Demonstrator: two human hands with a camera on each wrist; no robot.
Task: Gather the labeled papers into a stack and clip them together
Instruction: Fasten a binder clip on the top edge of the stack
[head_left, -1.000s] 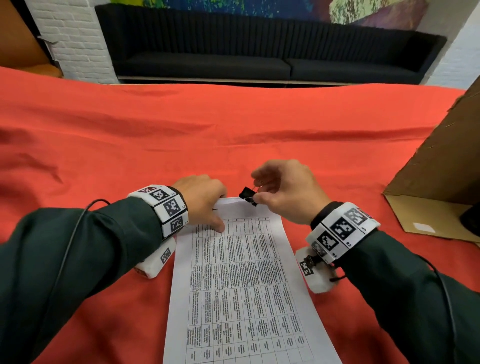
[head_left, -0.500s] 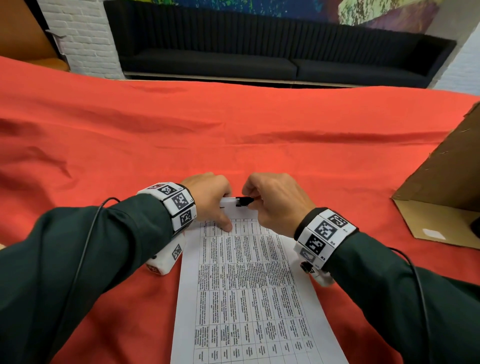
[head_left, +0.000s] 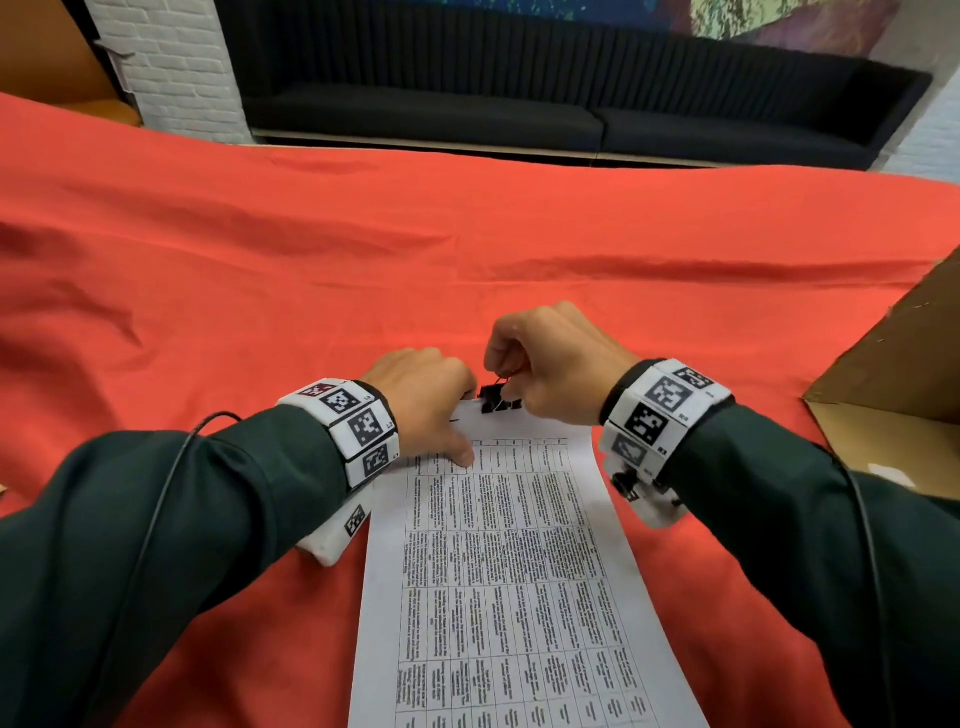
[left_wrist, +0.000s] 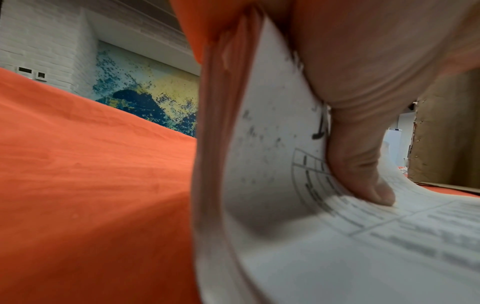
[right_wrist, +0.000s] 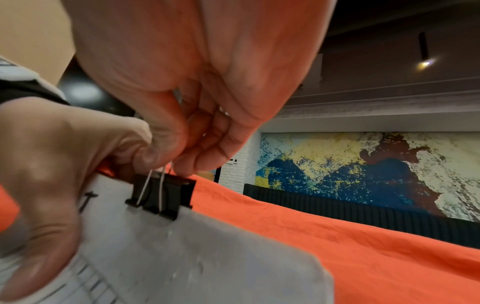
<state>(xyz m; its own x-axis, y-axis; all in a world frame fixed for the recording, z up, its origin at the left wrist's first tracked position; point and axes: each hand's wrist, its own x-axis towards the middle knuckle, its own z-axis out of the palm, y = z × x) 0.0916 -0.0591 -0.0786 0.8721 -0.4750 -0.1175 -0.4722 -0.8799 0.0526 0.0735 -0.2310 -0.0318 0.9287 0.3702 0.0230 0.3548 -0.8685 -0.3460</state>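
Papers, a thin stack of white printed sheets (head_left: 509, 561) covered in a grid of small black text, lie lengthwise on the wrinkled orange-red cloth (head_left: 260, 270) covering the table, with their far short edge lifted between the two hands. A small black metal binder clip (head_left: 496, 402) with thin silver wire handles sits on that far edge, near its middle; the right wrist view shows its black body biting over the sheet edge (right_wrist: 163, 195). The right hand (head_left: 556, 364) pinches the upright wire handles between thumb and curled fingertips (right_wrist: 182, 164). The left hand (head_left: 426, 400) grips the far left corner of the stack, thumb pressed on top of the printed grid (left_wrist: 363, 174), and the left wrist view shows the layered sheet edges bowed upward there (left_wrist: 223, 144). Beyond the hands the soft, creased cloth runs far and wide. To the right, well apart from the stack, stands a brown corrugated cardboard box (head_left: 904, 374) with a flap lying on the cloth. Past the table's far edge sits a long black ribbed sofa (head_left: 519, 104) against a white brick wall (head_left: 171, 67).
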